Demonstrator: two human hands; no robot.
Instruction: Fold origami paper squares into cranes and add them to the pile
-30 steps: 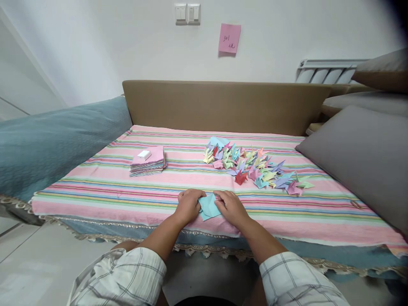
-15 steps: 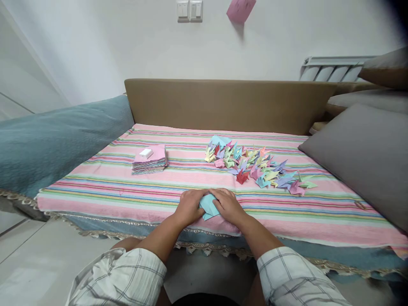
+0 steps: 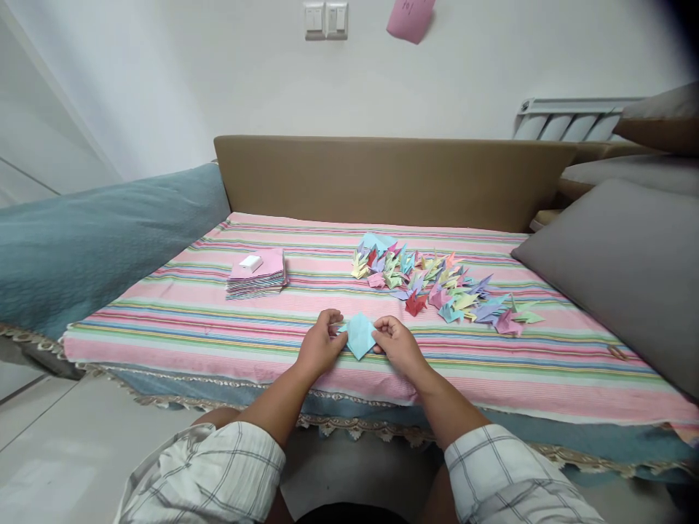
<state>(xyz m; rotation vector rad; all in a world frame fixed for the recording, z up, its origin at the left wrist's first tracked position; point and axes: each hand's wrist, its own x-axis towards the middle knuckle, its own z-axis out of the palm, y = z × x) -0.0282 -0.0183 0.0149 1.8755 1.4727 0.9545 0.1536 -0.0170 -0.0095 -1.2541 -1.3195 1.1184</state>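
Observation:
A light blue piece of origami paper [image 3: 360, 335], folded to a diamond shape, is held just above the striped cloth [image 3: 180, 327] near the seat's front edge. My left hand [image 3: 323, 340] pinches its left corner between thumb and fingers. On the opposite corner, my right hand [image 3: 397, 345] has its thumb and fingertips closed. Beyond my right hand lies a spread of folded paper cranes [image 3: 415, 302] in many colours. A stack of square coloured paper [image 3: 256, 280] sits further left, with a small white block [image 3: 251, 263] on top.
Behind the cloth rises a brown backrest [image 3: 382, 180]. Grey cushions [image 3: 611, 262] fill the right side, and a blue padded armrest [image 3: 120, 225] bounds the left. A small brown loop-like object [image 3: 618, 352] lies at the right. A light blue sheet [image 3: 378, 241] lies behind the cranes.
Both hands have drawn apart from over the paper to its side corners. The paper now shows as a diamond, raised slightly away from me. Cranes and stack have stayed put.

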